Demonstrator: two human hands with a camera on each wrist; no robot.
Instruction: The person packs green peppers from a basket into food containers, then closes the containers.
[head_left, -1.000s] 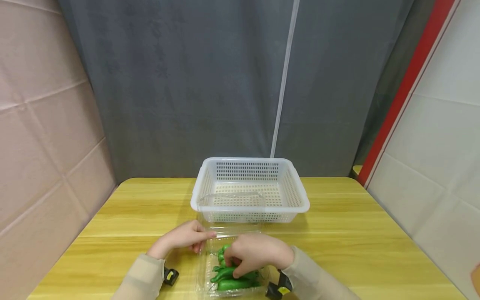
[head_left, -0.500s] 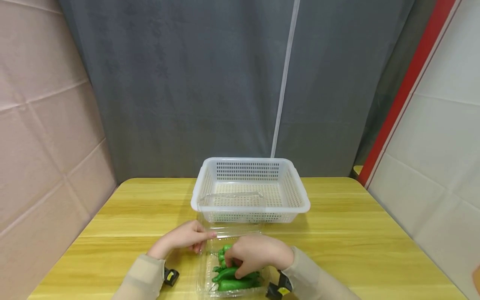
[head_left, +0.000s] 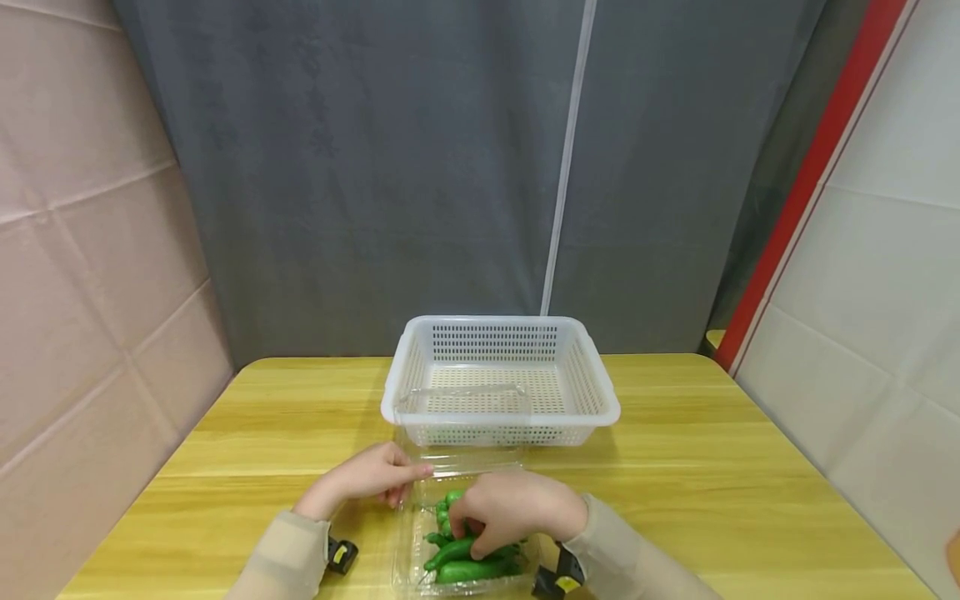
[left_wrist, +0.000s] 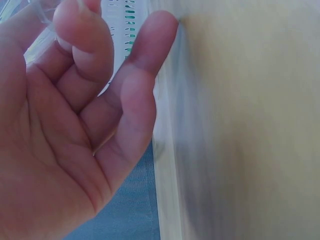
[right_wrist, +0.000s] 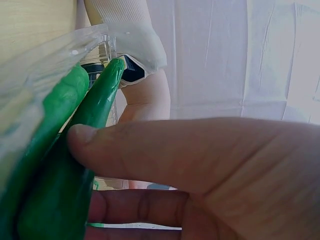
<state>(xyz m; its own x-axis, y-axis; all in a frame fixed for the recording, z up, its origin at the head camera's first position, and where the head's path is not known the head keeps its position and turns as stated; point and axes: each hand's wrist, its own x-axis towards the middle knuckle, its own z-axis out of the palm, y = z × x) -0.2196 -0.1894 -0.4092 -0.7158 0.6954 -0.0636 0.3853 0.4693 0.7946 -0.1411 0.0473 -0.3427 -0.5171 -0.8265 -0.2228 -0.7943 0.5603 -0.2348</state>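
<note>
In the head view, a clear plastic clamshell container lies near the table's front edge with its lid raised at the back. Several green peppers lie inside it. My left hand pinches the container's left side near the hinge between thumb and index finger; its other fingers are loosely bent in the left wrist view. My right hand reaches into the container from above and pinches a long green pepper, thumb on one side and fingers on the other. Another green pepper lies right beside it. The right fingertips are partly hidden.
A white perforated basket stands behind the container, and the clear lid overlaps its front in view. The wooden table ends at a grey curtain. A pale wall covering rises at the left, a white one at the right.
The pepper in my right hand has shifted very slightly toward the person, and a stem behind it shows a little differently. Both hands stay nearly still.
</note>
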